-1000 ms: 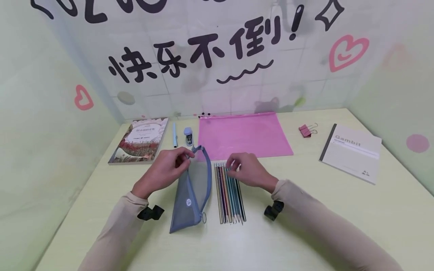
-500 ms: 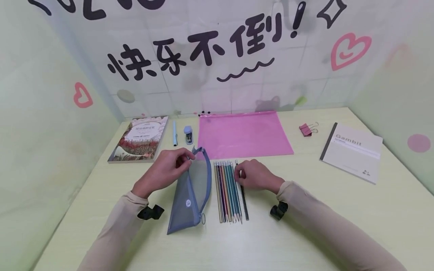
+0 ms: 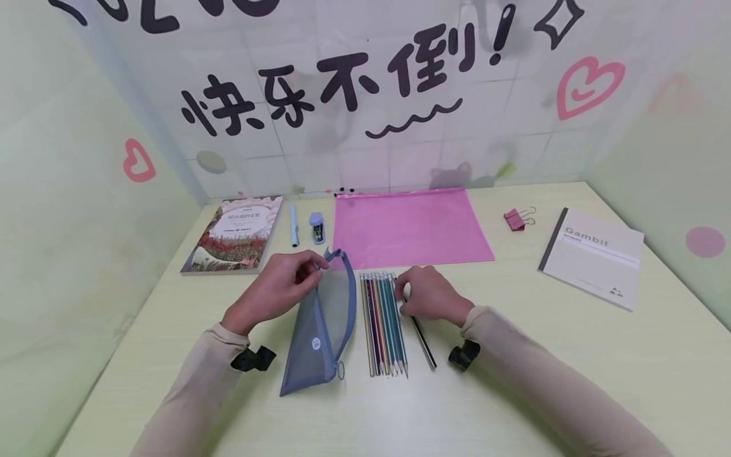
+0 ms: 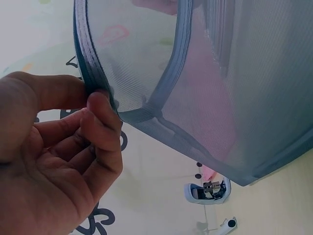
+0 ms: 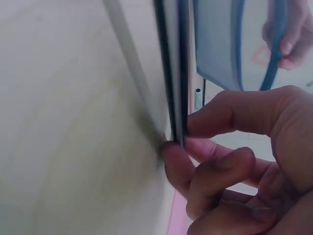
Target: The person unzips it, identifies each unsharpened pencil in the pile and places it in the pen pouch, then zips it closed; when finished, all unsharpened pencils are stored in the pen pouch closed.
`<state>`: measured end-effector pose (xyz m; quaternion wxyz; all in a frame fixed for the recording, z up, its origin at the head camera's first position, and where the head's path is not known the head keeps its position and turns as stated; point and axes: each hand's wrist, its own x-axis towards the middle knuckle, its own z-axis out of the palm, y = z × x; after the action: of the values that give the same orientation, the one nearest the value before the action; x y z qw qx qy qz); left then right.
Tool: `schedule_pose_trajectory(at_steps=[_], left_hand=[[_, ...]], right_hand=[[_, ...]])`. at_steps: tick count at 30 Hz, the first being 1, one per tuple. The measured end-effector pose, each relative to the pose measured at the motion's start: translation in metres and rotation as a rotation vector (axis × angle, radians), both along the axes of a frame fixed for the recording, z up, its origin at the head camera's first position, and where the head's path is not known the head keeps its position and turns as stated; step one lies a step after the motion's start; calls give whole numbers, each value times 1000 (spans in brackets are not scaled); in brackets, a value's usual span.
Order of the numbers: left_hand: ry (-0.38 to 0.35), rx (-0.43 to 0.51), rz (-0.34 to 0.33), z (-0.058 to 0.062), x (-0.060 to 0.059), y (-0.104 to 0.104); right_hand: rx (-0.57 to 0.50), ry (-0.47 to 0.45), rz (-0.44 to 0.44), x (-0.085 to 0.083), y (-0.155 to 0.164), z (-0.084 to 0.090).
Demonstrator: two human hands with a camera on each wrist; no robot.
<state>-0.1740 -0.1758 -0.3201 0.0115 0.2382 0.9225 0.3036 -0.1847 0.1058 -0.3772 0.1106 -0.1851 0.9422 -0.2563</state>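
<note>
With thumb and fingertips my left hand point(image 3: 288, 282) pinches the upper rim of a blue-grey mesh zip pouch point(image 3: 311, 355), whose mouth gapes toward the right. The left wrist view shows the pouch's zip edge point(image 4: 90, 58) between those fingertips. My right hand point(image 3: 428, 295) pinches a dark pencil point(image 3: 424, 343) near its upper end, partly hidden by the fingers. This pencil slants down to the right, apart from a row of several pencils point(image 3: 384, 330) lying side by side. In the right wrist view, the fingers point(image 5: 220, 115) close at the pencil's end.
A pink folder point(image 3: 411, 228) lies behind the pencils. Left of it are a small stapler point(image 3: 317, 228), a light blue pen point(image 3: 294, 225) and a book point(image 3: 237, 238). A pink binder clip point(image 3: 516, 219) and a white notebook point(image 3: 594, 257) lie to the right.
My right hand has drawn the dark pencil away from the right side of the row, and its lower end has swung right. The left hand has stayed at the pouch rim.
</note>
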Motion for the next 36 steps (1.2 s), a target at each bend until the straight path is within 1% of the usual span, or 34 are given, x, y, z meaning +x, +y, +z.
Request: schedule_pose_trajectory(at_steps=[4, 8, 11, 14, 17, 19, 22, 25, 31, 36], left_hand=[[7, -1, 2, -1, 0, -1], [19, 7, 3, -3, 0, 0], [19, 13, -1, -5, 0, 2], [18, 14, -9, -6, -1, 5], [18, 8, -9, -7, -1, 7], [18, 6, -9, -6, -2, 9], [24, 6, 0, -5, -2, 11], [38, 19, 14, -4, -4, 12], [65, 42, 37, -3, -4, 14], [86, 44, 25, -6, -1, 16]], right_hand=[[-135, -30, 2, -4, 0, 6], [-317, -83, -15, -6, -5, 11], [-449, -102, -64, -5, -15, 14], [-572, -98, -140, -3, -28, 16], [-669, -77, -207, -3, -41, 17], [-712, -66, -240, -2, -49, 17], [-730, -43, -254, -1, -61, 17], [-716, -32, -237, 3, -69, 16], [-678, -18, -133, 14, -77, 14], [-604, -23, -64, 16, -82, 11]])
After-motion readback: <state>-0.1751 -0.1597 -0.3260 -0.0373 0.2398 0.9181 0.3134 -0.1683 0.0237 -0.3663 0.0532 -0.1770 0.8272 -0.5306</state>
